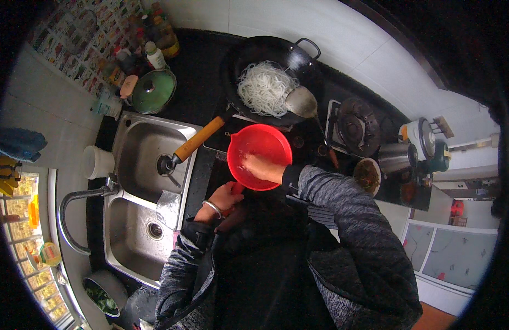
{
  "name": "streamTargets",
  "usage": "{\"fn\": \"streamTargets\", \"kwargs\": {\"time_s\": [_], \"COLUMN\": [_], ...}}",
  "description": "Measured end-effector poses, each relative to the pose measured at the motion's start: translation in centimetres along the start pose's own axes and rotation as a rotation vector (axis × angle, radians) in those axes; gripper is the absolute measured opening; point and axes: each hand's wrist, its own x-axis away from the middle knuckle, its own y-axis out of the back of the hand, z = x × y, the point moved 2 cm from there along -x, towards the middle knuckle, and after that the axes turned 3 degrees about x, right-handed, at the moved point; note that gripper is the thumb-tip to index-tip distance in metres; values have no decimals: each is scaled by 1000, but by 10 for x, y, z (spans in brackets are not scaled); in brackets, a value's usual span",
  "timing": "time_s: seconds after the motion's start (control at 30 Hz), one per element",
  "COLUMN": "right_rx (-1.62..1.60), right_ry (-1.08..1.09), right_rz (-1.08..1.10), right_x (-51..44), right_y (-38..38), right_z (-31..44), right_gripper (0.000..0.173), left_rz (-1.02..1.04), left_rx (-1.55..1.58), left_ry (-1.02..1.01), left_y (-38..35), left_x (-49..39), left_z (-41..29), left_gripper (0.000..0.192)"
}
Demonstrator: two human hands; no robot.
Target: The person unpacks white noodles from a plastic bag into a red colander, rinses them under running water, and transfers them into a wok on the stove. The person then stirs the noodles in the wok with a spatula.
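My left hand [224, 199], with a bangle at the wrist, grips the handle of a red plastic scoop [260, 138] in front of me. My right hand [262, 168] reaches down inside the scoop; its fingertips are blurred, and whether they hold anything is unclear. Just beyond the scoop, a black wok [238, 51] sits on the stove with a heap of white noodles [262, 88] in it. A metal ladle [302, 103] rests with its bowl at the noodles' right side and its handle over the wok's rim. The wok's wooden handle [198, 139] extends over the sink.
A double steel sink [132, 206] with a curved faucet [64, 214] lies to the left. Behind it are a green-lidded pot [155, 93] and several bottles [155, 55]. Rightward are a gas burner [355, 126], a bowl of food [368, 175] and a steel pot [396, 157].
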Motion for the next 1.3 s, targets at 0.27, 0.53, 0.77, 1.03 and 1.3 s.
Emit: {"fn": "streamTargets", "kwargs": {"time_s": [0.27, 0.53, 0.77, 1.03, 1.3], "right_rx": [104, -201, -319, -373, -387], "right_ry": [-92, -176, -60, 32, -11], "right_rz": [176, 158, 184, 110, 227], "right_x": [-6, -2, 11, 26, 34], "right_y": [-12, -11, -4, 6, 24], "right_z": [11, 11, 10, 17, 31], "right_gripper": [22, 26, 21, 20, 27], "left_rz": [-18, -24, -15, 7, 18], "left_rx": [6, -48, 2, 13, 86], "left_ry": [-120, -91, -52, -52, 1], "left_y": [0, 0, 0, 1, 0], "left_x": [-3, -9, -1, 3, 6], "left_z": [4, 10, 0, -6, -8], "left_gripper": [41, 42, 39, 37, 33]}}
